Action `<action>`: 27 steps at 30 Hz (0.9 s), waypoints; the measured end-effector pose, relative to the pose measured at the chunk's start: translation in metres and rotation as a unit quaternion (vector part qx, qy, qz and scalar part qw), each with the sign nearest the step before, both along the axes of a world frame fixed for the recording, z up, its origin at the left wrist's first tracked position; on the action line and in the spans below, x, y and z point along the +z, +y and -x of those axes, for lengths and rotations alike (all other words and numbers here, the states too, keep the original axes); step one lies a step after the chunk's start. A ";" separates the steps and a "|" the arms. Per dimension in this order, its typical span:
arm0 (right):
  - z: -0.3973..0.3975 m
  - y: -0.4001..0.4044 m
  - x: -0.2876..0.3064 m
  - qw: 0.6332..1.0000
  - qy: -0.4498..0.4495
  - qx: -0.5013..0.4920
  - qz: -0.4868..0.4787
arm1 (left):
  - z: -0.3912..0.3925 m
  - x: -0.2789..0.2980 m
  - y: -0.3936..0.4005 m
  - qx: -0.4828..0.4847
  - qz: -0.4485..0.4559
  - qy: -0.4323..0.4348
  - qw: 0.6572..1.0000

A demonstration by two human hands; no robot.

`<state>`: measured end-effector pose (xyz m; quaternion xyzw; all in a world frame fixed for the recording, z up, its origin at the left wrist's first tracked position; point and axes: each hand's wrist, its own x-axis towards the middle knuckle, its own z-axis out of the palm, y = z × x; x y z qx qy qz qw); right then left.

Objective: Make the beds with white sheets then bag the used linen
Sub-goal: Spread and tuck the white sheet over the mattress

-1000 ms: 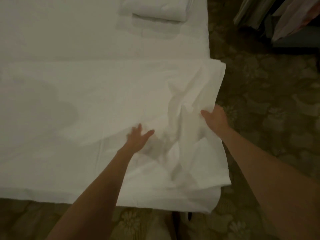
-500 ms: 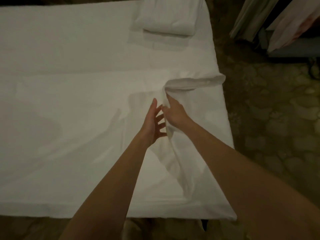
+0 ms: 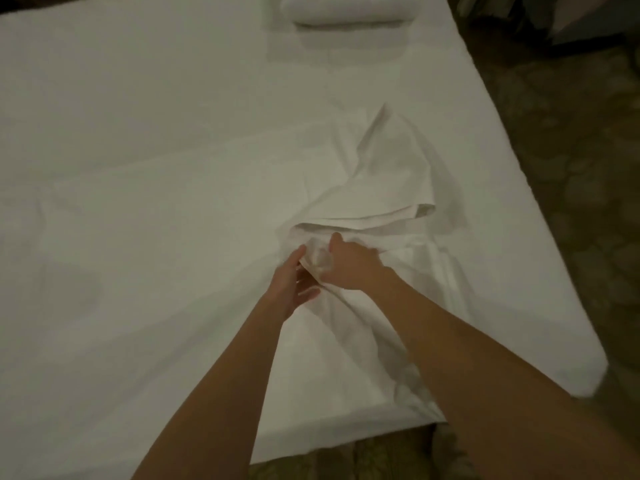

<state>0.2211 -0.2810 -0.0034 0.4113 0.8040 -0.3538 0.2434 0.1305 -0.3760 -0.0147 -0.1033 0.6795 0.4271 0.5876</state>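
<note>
We've got the right hand point(image 3: 346, 266) pinching the bunched white sheet point(image 3: 388, 174) mid-bed, left hand point(image 3: 292, 284) loose-fingered against it just beside, so regrip both hands on the hem and pull flat outward.

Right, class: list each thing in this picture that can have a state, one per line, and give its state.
white sheet: spread on the bed, its right corner folded back and bunched
left hand: fingers straight, touching the bunched sheet
right hand: gripping a fold of the sheet
folded linen: folded, lying at the bed's far end
</note>
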 end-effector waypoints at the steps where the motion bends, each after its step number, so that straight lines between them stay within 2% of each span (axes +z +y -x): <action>1: -0.012 0.004 -0.003 0.998 -0.039 0.025 -0.043 | -0.005 -0.004 0.002 -0.007 0.006 0.002 1.000; 6: -0.065 0.026 0.003 0.972 -0.147 0.127 -0.134 | -0.026 -0.014 0.021 -0.010 0.043 0.028 0.999; 9: -0.065 0.021 0.021 0.961 -0.164 0.198 -0.104 | -0.033 -0.015 0.020 -0.008 0.051 0.057 0.997; 13: -0.051 -0.013 0.040 0.964 -0.124 0.233 -0.018 | -0.028 -0.014 0.005 -0.008 0.026 0.090 0.996; 15: -0.047 -0.034 0.037 0.975 -0.112 0.153 0.120 | -0.023 -0.009 -0.001 0.015 0.021 0.110 0.994; 17: -0.047 -0.057 0.030 0.956 -0.119 0.063 0.261 | -0.021 -0.008 -0.007 0.017 0.025 0.122 0.992; 18: -0.049 -0.067 0.025 0.947 -0.128 0.048 0.291 | -0.021 -0.008 -0.010 0.011 0.031 0.123 0.992; 21: -0.060 -0.079 0.009 0.960 -0.096 0.019 0.261 | -0.022 -0.010 -0.021 -0.004 0.048 0.116 0.992; 23: -0.068 -0.067 -0.002 0.972 -0.031 -0.077 0.222 | -0.022 -0.013 -0.023 -0.004 0.044 0.122 0.992; 24: -0.071 -0.056 -0.005 0.966 -0.002 -0.152 0.211 | -0.021 -0.013 -0.022 -0.005 0.041 0.131 0.991; 25: -0.072 -0.043 -0.006 0.949 0.024 -0.236 0.208 | -0.018 -0.012 -0.019 -0.012 0.043 0.147 0.988; 27: -0.074 -0.017 -0.003 0.884 0.078 -0.406 0.218 | -0.009 -0.011 -0.011 -0.043 0.051 0.199 0.978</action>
